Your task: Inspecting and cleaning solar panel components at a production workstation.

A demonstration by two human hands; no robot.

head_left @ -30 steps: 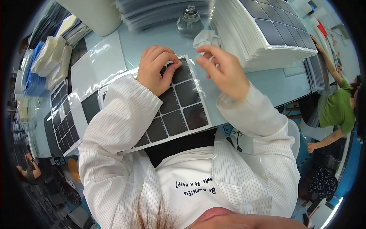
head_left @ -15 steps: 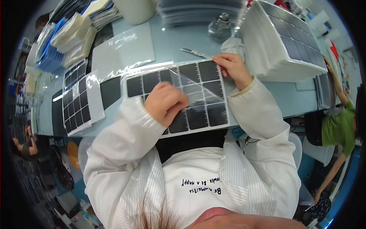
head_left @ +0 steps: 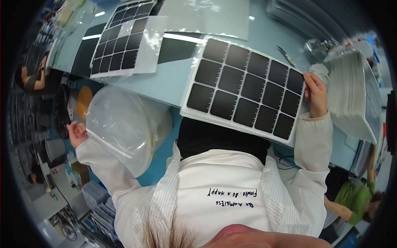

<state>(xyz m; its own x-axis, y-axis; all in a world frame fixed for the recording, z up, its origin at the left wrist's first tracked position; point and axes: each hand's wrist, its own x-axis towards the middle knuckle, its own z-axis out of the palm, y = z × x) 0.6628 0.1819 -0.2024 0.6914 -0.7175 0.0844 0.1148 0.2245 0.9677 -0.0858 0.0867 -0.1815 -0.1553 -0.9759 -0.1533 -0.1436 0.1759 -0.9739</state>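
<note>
A sheet of black rounded squares (head_left: 242, 84) with white borders lies on a thin stack of sheets at the table's front edge. My right hand (head_left: 316, 94) pinches its right edge between thumb and fingers. Out to the far left, my left hand (head_left: 77, 134) is beside the rim of a whitish bin (head_left: 124, 120) lined with clear plastic. Its fingers are loosely bent and apart, with nothing visible between them.
More black-square sheets (head_left: 120, 47) lie on the table's left part. A tall stack of sheets (head_left: 349, 93) stands at the right, near a knife (head_left: 286, 56) and a glass bottle (head_left: 316, 50). Other people sit at the left and right (head_left: 355, 198).
My left hand has left the sheet and swung far left to the bin. The clear film across the sheet is gone. My view has turned left; my right hand remains at the sheet's edge.
</note>
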